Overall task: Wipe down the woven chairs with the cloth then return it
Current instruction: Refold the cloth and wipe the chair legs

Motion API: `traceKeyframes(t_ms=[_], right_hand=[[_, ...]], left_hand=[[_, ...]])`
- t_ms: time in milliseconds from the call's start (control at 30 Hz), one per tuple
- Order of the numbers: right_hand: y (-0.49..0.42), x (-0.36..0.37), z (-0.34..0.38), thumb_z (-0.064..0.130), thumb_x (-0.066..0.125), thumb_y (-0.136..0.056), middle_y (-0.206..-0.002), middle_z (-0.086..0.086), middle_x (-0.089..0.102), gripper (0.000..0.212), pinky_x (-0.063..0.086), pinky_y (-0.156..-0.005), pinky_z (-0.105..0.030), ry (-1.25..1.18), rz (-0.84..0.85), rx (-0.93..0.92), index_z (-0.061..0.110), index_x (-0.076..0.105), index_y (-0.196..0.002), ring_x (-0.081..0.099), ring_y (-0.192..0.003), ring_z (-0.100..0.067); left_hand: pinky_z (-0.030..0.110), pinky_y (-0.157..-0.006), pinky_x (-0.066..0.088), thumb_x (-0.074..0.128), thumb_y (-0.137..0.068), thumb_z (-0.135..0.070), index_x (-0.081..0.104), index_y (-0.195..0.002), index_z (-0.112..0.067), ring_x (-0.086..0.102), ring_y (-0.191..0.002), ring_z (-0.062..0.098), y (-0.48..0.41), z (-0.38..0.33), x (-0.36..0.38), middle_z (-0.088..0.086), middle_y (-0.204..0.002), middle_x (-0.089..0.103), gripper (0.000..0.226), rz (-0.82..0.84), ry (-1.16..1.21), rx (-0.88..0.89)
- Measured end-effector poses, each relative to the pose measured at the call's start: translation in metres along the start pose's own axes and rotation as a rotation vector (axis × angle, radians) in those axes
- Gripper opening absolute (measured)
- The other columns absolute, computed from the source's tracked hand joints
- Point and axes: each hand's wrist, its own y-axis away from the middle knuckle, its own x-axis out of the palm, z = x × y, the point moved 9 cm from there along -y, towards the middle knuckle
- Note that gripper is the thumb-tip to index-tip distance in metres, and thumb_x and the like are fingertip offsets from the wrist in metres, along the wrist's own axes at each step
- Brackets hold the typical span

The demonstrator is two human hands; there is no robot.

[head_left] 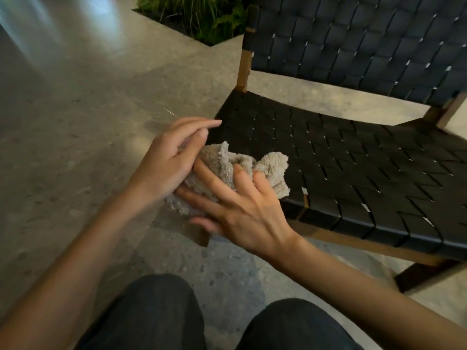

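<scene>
Currently in view: head camera only, looking down at both hands in front of a chair.
Cloth point(222, 161): beige, fluffy, bunched up; centre-left of the frame, at the near left corner of the chair seat. Can't tell if it rests on the seat or is held just above it.
Left hand point(165, 164): left of the cloth, fingers loosely curled over the cloth's left end, which runs under the palm. Index finger stretched out and lifted clear of the cloth.
Right hand point(243, 207): below and right of the cloth, fingers spread and almost straight, lying across the cloth. Two fingertips sink into the folds. Thumb is at the cloth's lower edge.
Chair point(353, 173): fills the right half of the frame; black woven straps on seat and back, wooden frame. Part of the image is motion-blurred.
Floor point(75, 122): pale speckled stone, left half of the frame.
Plants point(202, 16): green, in a bed set into the floor, top centre, behind the chair's left post.
Knees point(151, 314): dark trousers, bottom edge of the frame.
</scene>
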Motion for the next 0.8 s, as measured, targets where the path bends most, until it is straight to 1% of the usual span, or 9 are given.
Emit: traceKeyframes(t_ms=[67, 100, 167, 233, 300, 400, 500, 633, 800], right_hand=[[0.019, -0.003, -0.008, 0.042, 0.042, -0.1, -0.145, -0.008, 0.031, 0.045, 0.026, -0.068, -0.035, 0.04, -0.006, -0.014, 0.037, 0.033, -0.143, 0.038, -0.095, -0.029], [0.03, -0.005, -0.016, 0.039, 0.042, -0.1, -0.144, -0.008, 0.029, 0.044, 0.024, -0.067, -0.034, 0.043, 0.0, 0.001, 0.036, 0.033, -0.143, 0.037, -0.091, -0.027], [0.051, -0.011, -0.034, 0.039, 0.042, -0.101, -0.141, -0.008, 0.036, 0.04, 0.023, -0.064, -0.033, 0.023, 0.003, 0.059, 0.035, 0.04, -0.141, 0.036, -0.084, -0.025], [0.073, -0.016, -0.049, 0.041, 0.047, -0.099, -0.139, -0.008, 0.049, 0.04, 0.024, -0.063, -0.032, 0.006, 0.027, 0.101, 0.036, 0.045, -0.139, 0.036, -0.081, -0.023], [0.094, -0.021, -0.061, 0.042, 0.049, -0.098, -0.134, -0.008, 0.056, 0.04, 0.025, -0.062, -0.032, 0.017, 0.053, 0.123, 0.036, 0.046, -0.137, 0.035, -0.079, -0.023], [0.122, -0.031, -0.082, 0.04, 0.042, -0.101, -0.131, -0.008, 0.059, 0.036, 0.026, -0.061, -0.032, 0.033, 0.052, 0.168, 0.035, 0.046, -0.136, 0.033, -0.077, -0.022], [0.156, -0.04, -0.103, 0.042, 0.041, -0.101, -0.131, -0.007, 0.059, 0.037, 0.028, -0.061, -0.032, 0.064, 0.052, 0.218, 0.037, 0.043, -0.137, 0.035, -0.077, -0.022], [0.218, -0.061, -0.145, 0.047, 0.05, -0.096, -0.131, -0.004, 0.052, 0.044, 0.03, -0.067, -0.034, 0.088, 0.005, 0.361, 0.039, 0.044, -0.138, 0.042, -0.082, -0.025], [0.308, -0.102, -0.204, 0.046, 0.064, -0.086, -0.126, -0.005, 0.06, 0.045, 0.039, -0.074, -0.04, 0.203, -0.087, 0.571, 0.038, 0.05, -0.129, 0.052, -0.094, -0.032]], left_hand=[[0.004, -0.097, 0.031, 0.041, -0.101, -0.022, 0.057, -0.125, -0.026, 0.045, -0.119, -0.007, -0.002, -0.016, 0.011, -0.012, -0.127, 0.053, 0.03, 0.051, -0.115, 0.046], [0.003, -0.096, 0.031, 0.041, -0.101, -0.023, 0.057, -0.127, -0.026, 0.044, -0.118, -0.008, -0.003, -0.023, 0.018, -0.014, -0.127, 0.051, 0.031, 0.084, -0.159, 0.059], [0.004, -0.094, 0.032, 0.041, -0.099, -0.024, 0.055, -0.129, -0.026, 0.043, -0.117, -0.007, -0.004, -0.038, 0.036, -0.015, -0.129, 0.048, 0.033, 0.147, -0.237, 0.081], [0.011, -0.095, 0.033, 0.041, -0.098, -0.024, 0.054, -0.13, -0.026, 0.043, -0.119, -0.003, -0.004, -0.053, 0.058, -0.013, -0.133, 0.047, 0.034, 0.2, -0.317, 0.101], [0.017, -0.095, 0.034, 0.041, -0.099, -0.024, 0.052, -0.132, -0.027, 0.044, -0.121, 0.0, -0.005, -0.067, 0.083, -0.013, -0.137, 0.044, 0.036, 0.254, -0.368, 0.117], [0.017, -0.093, 0.037, 0.04, -0.1, -0.025, 0.05, -0.134, -0.029, 0.046, -0.121, 0.001, -0.006, -0.088, 0.121, -0.015, -0.14, 0.042, 0.036, 0.323, -0.392, 0.152], [0.016, -0.09, 0.036, 0.04, -0.1, -0.027, 0.05, -0.134, -0.03, 0.046, -0.121, 0.001, -0.01, -0.106, 0.159, -0.016, -0.14, 0.042, 0.036, 0.369, -0.4, 0.181], [0.019, -0.088, 0.036, 0.039, -0.099, -0.032, 0.05, -0.132, -0.032, 0.045, -0.119, -0.001, -0.014, -0.132, 0.216, -0.019, -0.136, 0.042, 0.035, 0.455, -0.367, 0.205], [0.023, -0.088, 0.037, 0.034, -0.1, -0.038, 0.047, -0.135, -0.032, 0.044, -0.122, 0.003, -0.008, -0.177, 0.297, -0.016, -0.139, 0.041, 0.038, 0.597, -0.353, 0.298]])
